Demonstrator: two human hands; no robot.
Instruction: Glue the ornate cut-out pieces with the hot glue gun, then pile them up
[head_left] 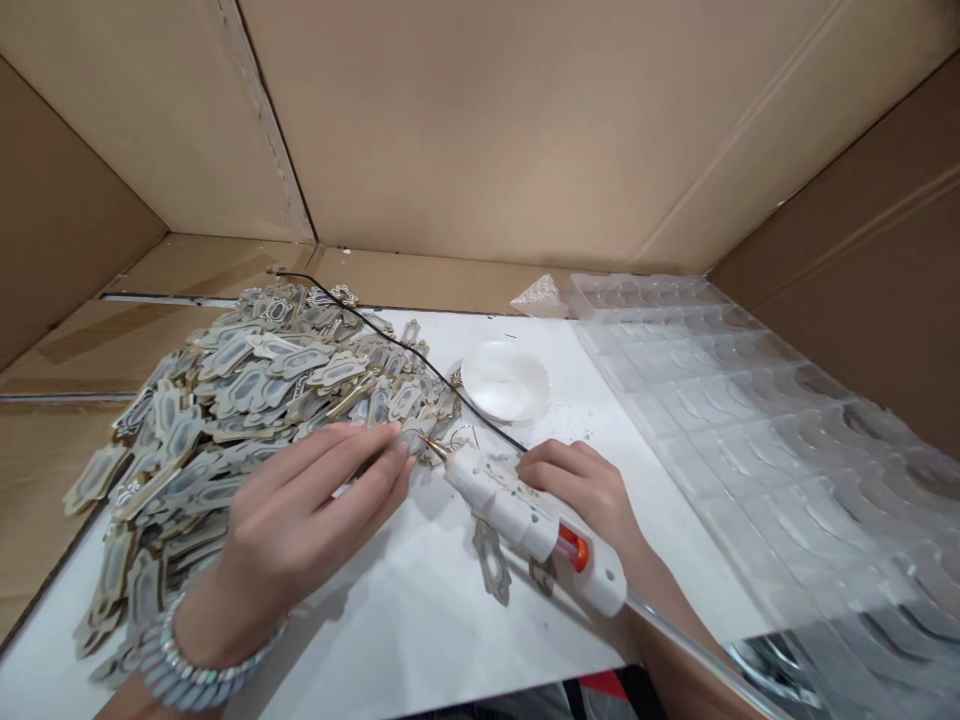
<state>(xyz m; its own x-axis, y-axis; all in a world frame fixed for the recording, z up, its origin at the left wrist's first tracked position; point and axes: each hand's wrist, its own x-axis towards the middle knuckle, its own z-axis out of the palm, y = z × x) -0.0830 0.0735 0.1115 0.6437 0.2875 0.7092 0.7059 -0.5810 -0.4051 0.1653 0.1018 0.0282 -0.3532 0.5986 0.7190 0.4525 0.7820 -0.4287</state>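
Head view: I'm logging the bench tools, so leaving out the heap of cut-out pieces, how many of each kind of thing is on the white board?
Glue gun, under the right hand: 1
White round dish: 1
Black cord: 1
Loose cut-out pieces lying apart from the heap, by the gun: 2
Clear blister tray at the right: 1
Total: 6

Person, head view: two bare hands and forearms, no sleeves visible on either arm.

Left hand (300, 515): no rings seen on the fingers; nails short and unpainted as far as can be told. At the wrist, a wide bracelet (196, 668) of small pale, iridescent silver-blue segments set in close rows, wrapping the wrist fully.

Right hand (581, 485): bare, no ring, no wristwear visible.
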